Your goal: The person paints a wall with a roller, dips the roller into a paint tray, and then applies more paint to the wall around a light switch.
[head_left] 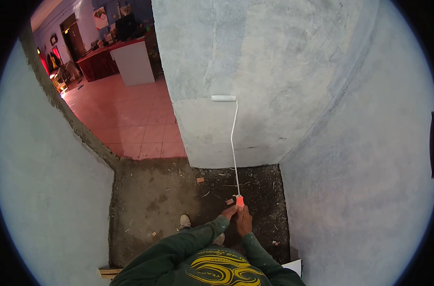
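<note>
A paint roller on a long thin metal handle has its white roller head (223,98) pressed against the grey plastered wall (274,62) ahead. The handle's red grip (239,200) is low, just above the dirt floor. My left hand (230,212) and my right hand (244,219) both clasp the handle's bottom end, close together. Green sleeves cover both of my arms.
Bare plaster walls close in on the left (45,190) and right (369,190). The floor (155,200) is rough dirt with small rubble. Beyond an opening lies a pink tiled floor (131,114), a white cabinet (133,63) and a red-draped table (98,59).
</note>
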A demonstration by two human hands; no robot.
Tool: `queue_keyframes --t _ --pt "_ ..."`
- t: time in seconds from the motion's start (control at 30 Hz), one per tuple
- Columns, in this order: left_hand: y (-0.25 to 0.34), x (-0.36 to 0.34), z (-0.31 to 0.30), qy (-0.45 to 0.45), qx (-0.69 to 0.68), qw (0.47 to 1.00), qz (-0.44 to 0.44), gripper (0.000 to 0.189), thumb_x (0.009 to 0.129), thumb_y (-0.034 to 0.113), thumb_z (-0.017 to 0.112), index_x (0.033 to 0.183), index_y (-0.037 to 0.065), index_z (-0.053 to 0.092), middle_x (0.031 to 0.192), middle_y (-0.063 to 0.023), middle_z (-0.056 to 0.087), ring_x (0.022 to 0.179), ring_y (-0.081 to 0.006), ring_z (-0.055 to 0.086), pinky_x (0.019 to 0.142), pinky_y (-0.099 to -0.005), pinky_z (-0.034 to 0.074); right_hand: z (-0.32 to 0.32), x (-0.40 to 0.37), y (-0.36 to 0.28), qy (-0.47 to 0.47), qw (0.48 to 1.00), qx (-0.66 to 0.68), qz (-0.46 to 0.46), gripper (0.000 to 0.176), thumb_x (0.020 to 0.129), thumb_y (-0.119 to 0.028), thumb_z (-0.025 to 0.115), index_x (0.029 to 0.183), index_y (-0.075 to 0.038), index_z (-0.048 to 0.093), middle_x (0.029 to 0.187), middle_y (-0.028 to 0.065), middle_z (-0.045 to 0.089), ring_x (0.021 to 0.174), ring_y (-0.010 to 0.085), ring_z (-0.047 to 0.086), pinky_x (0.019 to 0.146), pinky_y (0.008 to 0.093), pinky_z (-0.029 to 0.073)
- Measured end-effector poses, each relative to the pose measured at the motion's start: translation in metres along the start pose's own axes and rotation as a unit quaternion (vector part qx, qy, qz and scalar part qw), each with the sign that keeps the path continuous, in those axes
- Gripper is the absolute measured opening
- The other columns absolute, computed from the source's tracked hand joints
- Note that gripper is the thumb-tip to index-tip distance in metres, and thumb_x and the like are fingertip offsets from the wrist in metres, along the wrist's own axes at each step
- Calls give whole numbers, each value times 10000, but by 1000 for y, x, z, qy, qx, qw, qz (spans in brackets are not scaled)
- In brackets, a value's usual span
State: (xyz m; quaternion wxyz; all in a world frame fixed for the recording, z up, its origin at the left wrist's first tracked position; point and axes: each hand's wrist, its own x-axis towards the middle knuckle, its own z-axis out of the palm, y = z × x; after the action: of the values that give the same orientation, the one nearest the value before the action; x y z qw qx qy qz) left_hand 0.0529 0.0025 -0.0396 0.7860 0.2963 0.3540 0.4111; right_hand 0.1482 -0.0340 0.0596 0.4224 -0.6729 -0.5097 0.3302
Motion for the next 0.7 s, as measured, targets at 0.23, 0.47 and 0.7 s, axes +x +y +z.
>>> queue_keyframes --t 0.23,0.47,0.7 --pt "28 -27 2 -6 61 998 -11 430 943 341 432 1229 24 491 1168 -45 535 1062 -132 497 917 -265 395 7 -8 -11 -56 995 29 71 378 937 -331 367 1063 10 468 836 271 577 766 433 571 625 437 426" --pt "49 -19 2 33 73 997 -9 440 957 335 389 1235 4 474 1194 -75 525 1092 -151 472 969 -281 349 19 5 -23 -44 997 34 61 427 937 -344 363 1132 25 454 864 273 580 778 421 572 646 443 427" --pt "85 0 18 28 85 994 64 428 943 310 449 1250 13 467 1210 -56 513 1100 -134 475 949 -261 370 17 35 -42 -11 1000 24 0 393 940 -337 360 1030 30 469 716 235 558 668 412 564 567 439 408"
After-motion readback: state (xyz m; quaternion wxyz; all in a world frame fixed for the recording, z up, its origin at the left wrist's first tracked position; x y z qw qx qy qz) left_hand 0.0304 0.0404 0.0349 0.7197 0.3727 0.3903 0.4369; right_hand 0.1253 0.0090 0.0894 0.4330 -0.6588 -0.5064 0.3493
